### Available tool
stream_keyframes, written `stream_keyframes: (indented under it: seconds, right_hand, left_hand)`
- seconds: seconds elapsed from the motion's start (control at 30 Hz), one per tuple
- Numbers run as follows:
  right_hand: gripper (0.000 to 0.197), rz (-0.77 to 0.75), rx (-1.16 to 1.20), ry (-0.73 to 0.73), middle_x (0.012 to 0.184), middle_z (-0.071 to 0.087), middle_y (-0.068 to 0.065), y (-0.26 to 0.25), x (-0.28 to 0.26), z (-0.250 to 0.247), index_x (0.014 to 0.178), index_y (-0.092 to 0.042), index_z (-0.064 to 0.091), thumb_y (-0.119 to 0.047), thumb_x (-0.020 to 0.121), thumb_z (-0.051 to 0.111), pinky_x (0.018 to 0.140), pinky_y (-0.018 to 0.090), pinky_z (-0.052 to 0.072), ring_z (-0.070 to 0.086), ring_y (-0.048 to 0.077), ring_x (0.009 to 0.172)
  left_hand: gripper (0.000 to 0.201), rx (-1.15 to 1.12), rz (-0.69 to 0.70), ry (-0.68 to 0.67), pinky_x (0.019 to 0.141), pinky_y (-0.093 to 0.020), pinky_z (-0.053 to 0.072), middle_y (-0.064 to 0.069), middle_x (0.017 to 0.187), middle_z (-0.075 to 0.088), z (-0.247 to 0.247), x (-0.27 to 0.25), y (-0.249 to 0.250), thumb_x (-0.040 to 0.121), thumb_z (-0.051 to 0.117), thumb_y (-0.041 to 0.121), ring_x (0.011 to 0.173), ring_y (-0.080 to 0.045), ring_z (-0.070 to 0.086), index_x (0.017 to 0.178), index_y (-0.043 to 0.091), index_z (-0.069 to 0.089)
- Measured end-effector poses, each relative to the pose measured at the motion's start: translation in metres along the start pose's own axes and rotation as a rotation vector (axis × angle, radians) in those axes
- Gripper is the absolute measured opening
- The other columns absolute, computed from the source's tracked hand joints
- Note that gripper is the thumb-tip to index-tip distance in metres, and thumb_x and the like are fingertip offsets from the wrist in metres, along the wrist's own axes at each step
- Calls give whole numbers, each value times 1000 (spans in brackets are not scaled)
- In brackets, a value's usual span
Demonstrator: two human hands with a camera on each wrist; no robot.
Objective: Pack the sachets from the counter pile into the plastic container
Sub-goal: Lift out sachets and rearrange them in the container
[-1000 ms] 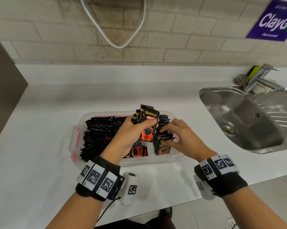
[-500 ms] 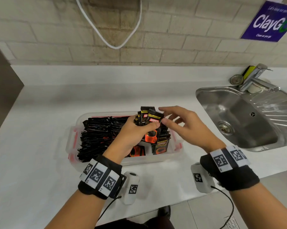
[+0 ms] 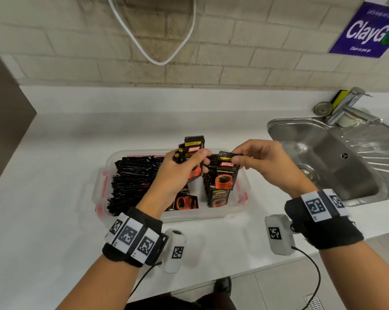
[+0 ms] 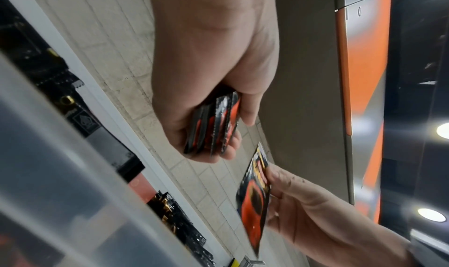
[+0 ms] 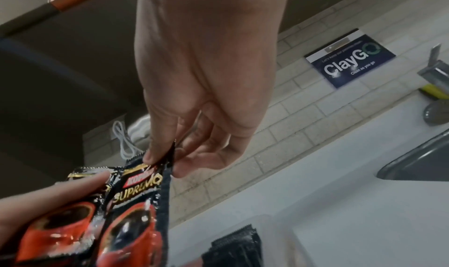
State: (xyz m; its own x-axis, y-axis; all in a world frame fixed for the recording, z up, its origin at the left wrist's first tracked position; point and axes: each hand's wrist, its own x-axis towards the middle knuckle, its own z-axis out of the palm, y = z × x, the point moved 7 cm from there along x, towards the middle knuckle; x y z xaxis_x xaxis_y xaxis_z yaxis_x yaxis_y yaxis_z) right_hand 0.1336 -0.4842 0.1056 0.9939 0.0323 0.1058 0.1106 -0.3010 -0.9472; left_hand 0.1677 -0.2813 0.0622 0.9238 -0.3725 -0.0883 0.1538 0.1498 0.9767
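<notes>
A clear plastic container with red latches sits on the white counter, packed with rows of black sachets. Above it my left hand grips a small stack of black-and-orange coffee sachets; the left wrist view shows the stack edge-on between thumb and fingers. My right hand pinches the top edge of a single sachet between thumb and fingertips, and it hangs over the container's right part. In the right wrist view the pinched sachet hangs beside the left hand's stack.
A steel sink with a tap lies to the right of the container. A white cable loops down the brick wall behind. A purple sign hangs at the upper right. Bare white counter spreads to the left.
My right hand rose out of the container, reached to the left hand's stack and now pinches one sachet, held apart to the right. The left hand has lifted slightly with its stack.
</notes>
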Motion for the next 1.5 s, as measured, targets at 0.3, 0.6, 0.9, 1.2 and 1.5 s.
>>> stream_keyframes:
  seconds: [0.3,0.6,0.9,1.2,1.5]
  right_hand:
    - [14,64,-389,0,86,70,-6,51,-22,16,85,-22,79,-11,78,84,67,16,43,60,10,77]
    - [37,-43,-632,-5,89,57,-12,58,-28,28,82,-36,66,-3,76,82,72,8,38,50,4,81]
    - [32,-86,-414,52,105,62,-9,17,-19,24,122,-27,64,-20,91,71,68,16,47,60,11,82]
    - [12,-79,-169,60,88,74,3,-5,-9,25,98,-25,75,-16,90,73,82,51,56,69,27,81]
    - [16,-24,-323,73,88,73,-9,23,-16,9,91,-32,75,-17,90,73,66,20,44,57,7,72]
  left_hand:
    - [20,-41,-35,40,83,-29,60,-2,88,76,-4,1,-11,94,68,30,82,-16,73,104,15,77]
    - [30,-33,-105,-12,79,-40,63,-11,89,75,7,1,-26,89,76,31,79,-24,74,104,6,73]
    - [9,51,-89,-40,64,-13,54,4,87,78,11,2,-29,86,79,27,83,-9,74,93,27,74]
    - [20,56,-35,-135,70,-17,55,6,95,78,19,-3,-23,80,84,29,90,-8,74,98,31,75]
    - [16,-24,-137,72,70,-24,58,3,79,73,-2,6,-27,94,68,35,73,-12,69,98,20,72]
